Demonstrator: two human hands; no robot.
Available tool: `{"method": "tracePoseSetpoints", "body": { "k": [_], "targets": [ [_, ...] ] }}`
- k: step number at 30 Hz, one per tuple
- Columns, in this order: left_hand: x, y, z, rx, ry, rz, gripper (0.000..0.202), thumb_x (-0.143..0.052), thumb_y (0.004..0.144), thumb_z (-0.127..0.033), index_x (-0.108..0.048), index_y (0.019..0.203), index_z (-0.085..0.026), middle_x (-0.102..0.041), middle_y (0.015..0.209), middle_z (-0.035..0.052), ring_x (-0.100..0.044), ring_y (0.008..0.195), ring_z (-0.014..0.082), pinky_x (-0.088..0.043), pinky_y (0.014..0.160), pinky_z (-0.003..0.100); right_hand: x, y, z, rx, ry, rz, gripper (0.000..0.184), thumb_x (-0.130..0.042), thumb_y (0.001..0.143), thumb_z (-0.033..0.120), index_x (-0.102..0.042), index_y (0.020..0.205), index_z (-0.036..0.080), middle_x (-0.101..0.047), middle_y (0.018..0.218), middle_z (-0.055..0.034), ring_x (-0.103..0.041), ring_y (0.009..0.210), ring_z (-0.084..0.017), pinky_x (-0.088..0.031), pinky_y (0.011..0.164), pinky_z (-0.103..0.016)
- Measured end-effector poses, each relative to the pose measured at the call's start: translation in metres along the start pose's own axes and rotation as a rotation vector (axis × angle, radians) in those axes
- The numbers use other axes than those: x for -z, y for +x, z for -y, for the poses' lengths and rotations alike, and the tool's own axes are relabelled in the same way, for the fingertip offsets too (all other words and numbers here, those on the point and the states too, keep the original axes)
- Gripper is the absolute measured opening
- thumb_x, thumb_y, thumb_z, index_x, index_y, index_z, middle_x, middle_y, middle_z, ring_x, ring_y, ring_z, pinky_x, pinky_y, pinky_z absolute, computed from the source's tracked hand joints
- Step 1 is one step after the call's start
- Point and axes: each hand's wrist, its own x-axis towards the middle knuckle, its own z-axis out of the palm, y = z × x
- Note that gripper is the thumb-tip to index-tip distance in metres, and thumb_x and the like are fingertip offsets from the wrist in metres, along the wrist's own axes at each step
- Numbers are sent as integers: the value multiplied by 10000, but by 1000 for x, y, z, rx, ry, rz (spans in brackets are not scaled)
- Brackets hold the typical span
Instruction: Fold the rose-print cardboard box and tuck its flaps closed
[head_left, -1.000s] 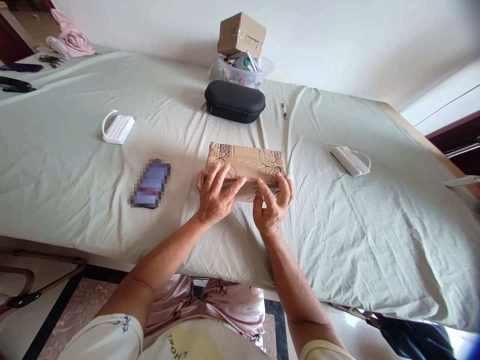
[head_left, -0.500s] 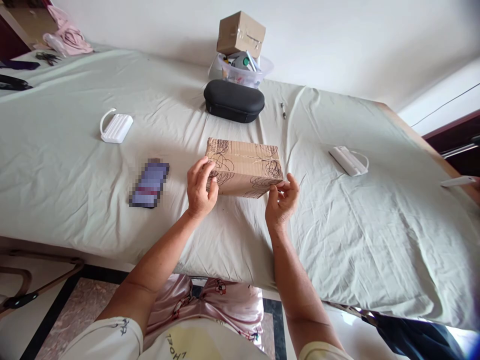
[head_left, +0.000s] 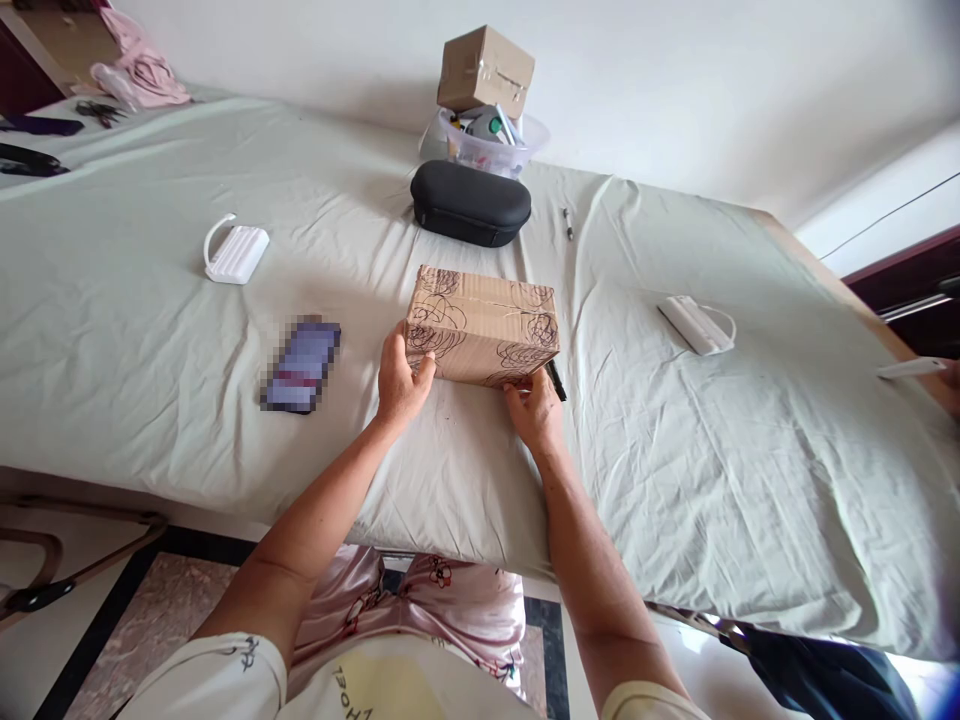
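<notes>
Cardboard box (head_left: 484, 322), oblong and corrugated, with dark looping scribbles near its corners, sits between both hands over the wrinkled pale cloth (head_left: 637, 460); whether its underside touches the fabric cannot be told. Bent around its left end, the left hand (head_left: 400, 382) grips it, thumb against the ribbed front. At the lower front edge near the right corner is the right hand (head_left: 534, 405), curled, its fingertips partly hidden, so its hold is unclear. Beside it juts a slim black stick (head_left: 556, 382). Beyond lies a smooth, rounded black case (head_left: 471, 203).
</notes>
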Motion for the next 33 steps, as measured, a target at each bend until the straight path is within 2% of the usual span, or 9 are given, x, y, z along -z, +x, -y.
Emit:
{"method": "tracePoseSetpoints", "body": {
  "k": [7, 12, 17, 21, 24, 26, 29, 33],
  "targets": [
    [-7, -4, 10, 77, 1, 30, 505, -705, 915, -328, -520, 1363, -186, -685, 1306, 172, -681, 1248, 318, -577, 1076, 475, -3, 0, -5, 1, 14, -17, 193, -643, 816, 348, -548, 952, 250, -652, 859, -14, -622, 775, -189, -535, 681, -334],
    [-8, -4, 15, 88, 14, 26, 424, -723, 899, -347, -577, 1266, -193, -712, 1225, 144, -704, 1182, 313, -599, 1021, 467, 0, 1, 0, -12, 50, -24, 180, -647, 817, 338, -591, 959, 242, -670, 868, -19, -612, 771, -176, -533, 647, -306],
    [-3, -1, 7, 46, -8, -6, 511, -693, 944, -371, -540, 1397, -190, -712, 1321, 149, -700, 1204, 281, -591, 1035, 428, 6, 2, 12, -25, 43, -74, 350, -658, 838, 339, -666, 1171, 233, -693, 935, -20, -637, 771, -171, -564, 718, -348],
    [1, 0, 1, 17, -54, -52, 534, -652, 997, -458, -526, 1436, -181, -696, 1356, 169, -695, 1199, 264, -584, 1046, 417, 10, 1, 23, 8, 119, -205, 427, -671, 893, 374, -646, 1298, 241, -672, 907, -5, -626, 778, -166, -588, 795, -373],
    [4, -1, -2, -15, -46, -87, 541, -599, 1034, -527, -534, 1445, -181, -693, 1334, 167, -690, 1199, 254, -582, 1042, 401, 14, 1, 30, 60, 217, -265, 443, -674, 928, 419, -622, 1338, 259, -628, 894, 12, -623, 789, -151, -581, 784, -339],
    [6, -1, -4, -54, -47, -102, 567, -558, 1054, -543, -506, 1488, -183, -677, 1368, 175, -679, 1243, 257, -573, 1063, 400, 16, 0, 33, 105, 268, -276, 430, -661, 950, 459, -623, 1333, 266, -599, 882, 18, -613, 769, -141, -569, 746, -315],
    [9, 0, -6, -134, -30, -104, 591, -507, 1074, -558, -487, 1533, -186, -634, 1453, 195, -631, 1360, 279, -533, 1148, 435, 19, -3, 36, 166, 285, -251, 363, -614, 990, 517, -674, 1230, 252, -601, 851, 8, -604, 720, -140, -563, 693, -315],
    [9, 2, -7, -174, 97, -84, 541, -489, 1080, -566, -622, 1462, -207, -483, 1638, 213, -481, 1547, 337, -427, 1265, 522, 18, -12, 40, 165, 282, -124, 358, -571, 1023, 549, -733, 1091, 237, -693, 873, -29, -666, 690, -161, -600, 666, -346]
  ]
}}
